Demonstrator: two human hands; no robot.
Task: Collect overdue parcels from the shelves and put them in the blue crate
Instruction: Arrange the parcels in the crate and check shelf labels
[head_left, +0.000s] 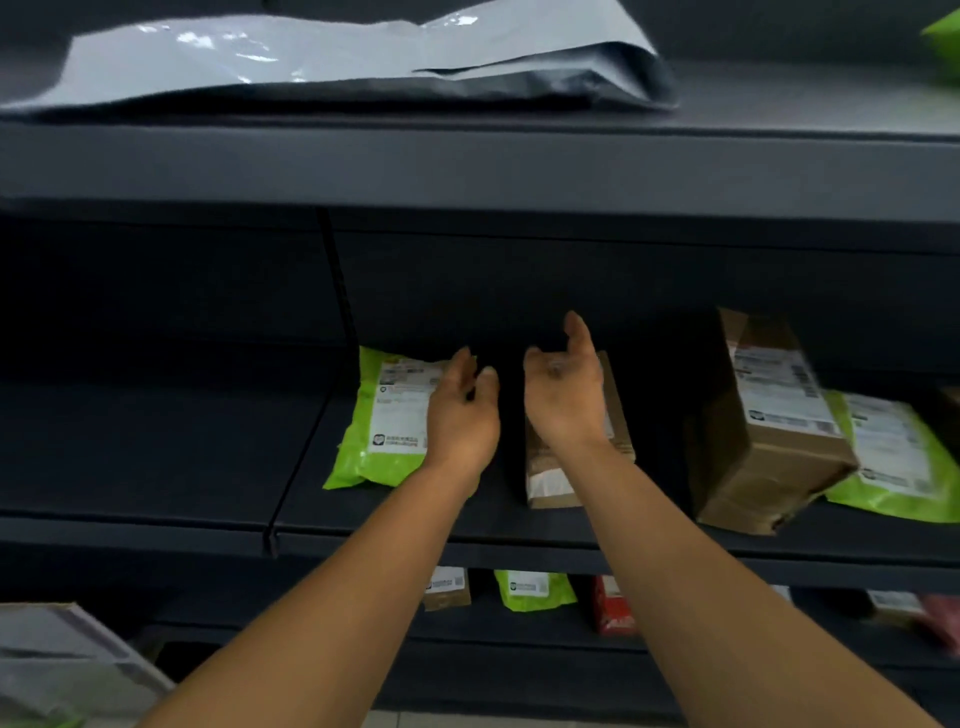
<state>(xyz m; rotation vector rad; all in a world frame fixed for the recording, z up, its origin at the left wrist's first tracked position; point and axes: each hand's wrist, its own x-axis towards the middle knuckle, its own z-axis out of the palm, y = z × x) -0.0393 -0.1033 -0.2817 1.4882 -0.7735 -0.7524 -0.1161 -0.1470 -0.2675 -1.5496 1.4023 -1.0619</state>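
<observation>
Both my arms reach into the middle shelf (467, 535) of a dark rack. My left hand (462, 410) hovers over the right edge of a green mailer bag (384, 415) with a white label, fingers loosely curled and holding nothing. My right hand (563, 389) is raised in front of a small brown box (550, 478), palm turned inward, thumb up, fingers relaxed and empty. The gap between the two hands is dark and I cannot tell whether anything lies there. The blue crate is not in view.
A larger brown box (769, 421) stands tilted at the right, leaning on another green mailer (893, 462). A grey poly bag (337, 57) lies on the top shelf. Several small parcels (535, 590) sit on the lower shelf. A grey parcel (62, 665) shows at bottom left.
</observation>
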